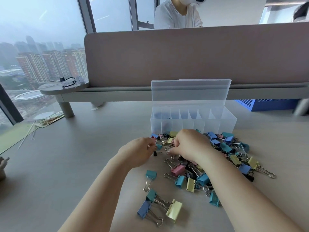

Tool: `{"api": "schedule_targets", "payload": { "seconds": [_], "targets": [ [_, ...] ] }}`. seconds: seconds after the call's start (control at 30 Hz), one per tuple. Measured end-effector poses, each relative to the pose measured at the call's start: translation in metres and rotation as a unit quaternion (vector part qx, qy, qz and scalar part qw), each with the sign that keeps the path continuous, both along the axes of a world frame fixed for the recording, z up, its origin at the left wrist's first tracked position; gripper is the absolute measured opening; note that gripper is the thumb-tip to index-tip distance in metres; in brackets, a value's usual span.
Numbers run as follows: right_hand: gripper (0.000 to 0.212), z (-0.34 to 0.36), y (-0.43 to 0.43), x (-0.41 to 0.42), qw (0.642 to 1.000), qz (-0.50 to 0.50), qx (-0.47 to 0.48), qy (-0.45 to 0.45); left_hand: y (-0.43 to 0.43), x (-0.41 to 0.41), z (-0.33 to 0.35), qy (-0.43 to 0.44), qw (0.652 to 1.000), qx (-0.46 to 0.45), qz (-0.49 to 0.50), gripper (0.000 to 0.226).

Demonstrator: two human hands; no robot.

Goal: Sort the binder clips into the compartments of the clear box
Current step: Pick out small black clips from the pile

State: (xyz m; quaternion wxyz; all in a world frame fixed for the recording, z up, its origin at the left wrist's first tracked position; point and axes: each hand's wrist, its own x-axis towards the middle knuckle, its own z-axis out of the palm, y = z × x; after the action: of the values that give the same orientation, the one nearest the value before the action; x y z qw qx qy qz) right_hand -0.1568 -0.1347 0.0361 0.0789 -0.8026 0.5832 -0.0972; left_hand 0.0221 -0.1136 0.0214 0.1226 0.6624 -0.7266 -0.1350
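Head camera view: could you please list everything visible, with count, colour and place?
binder clips: dozens; blue, teal, yellow, pink, black; loose pile on the table in front of the box.
clear box: one; transparent, lid open; behind the pile.
table: one; pale grey; under everything.
divider panel: one; pinkish brown; behind the box.
blue crate: one; blue; far right, below the divider.
other person: one; white top; beyond the divider.
left hand: one; pinching a clip at the pile's left edge.
right hand: one; fingers curled on clips near the box.
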Motion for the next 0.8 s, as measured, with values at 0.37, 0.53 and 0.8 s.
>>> {"api": "schedule_targets", "payload": {
  "seconds": [0.37,0.53,0.8],
  "targets": [
    [0.039,0.004,0.007,0.003,0.998,0.000,0.051,-0.020,0.009,-0.005,0.006,-0.034,0.998,0.045,-0.042,0.028],
    [0.043,0.001,0.007,0.005,0.998,-0.006,0.043,-0.038,0.010,-0.007,0.007,-0.047,0.997,0.041,-0.045,0.025],
    [0.027,0.012,0.003,-0.004,0.929,-0.023,0.160,-0.333,0.008,-0.009,0.012,0.309,0.948,0.072,0.001,0.022]
  ]
}}
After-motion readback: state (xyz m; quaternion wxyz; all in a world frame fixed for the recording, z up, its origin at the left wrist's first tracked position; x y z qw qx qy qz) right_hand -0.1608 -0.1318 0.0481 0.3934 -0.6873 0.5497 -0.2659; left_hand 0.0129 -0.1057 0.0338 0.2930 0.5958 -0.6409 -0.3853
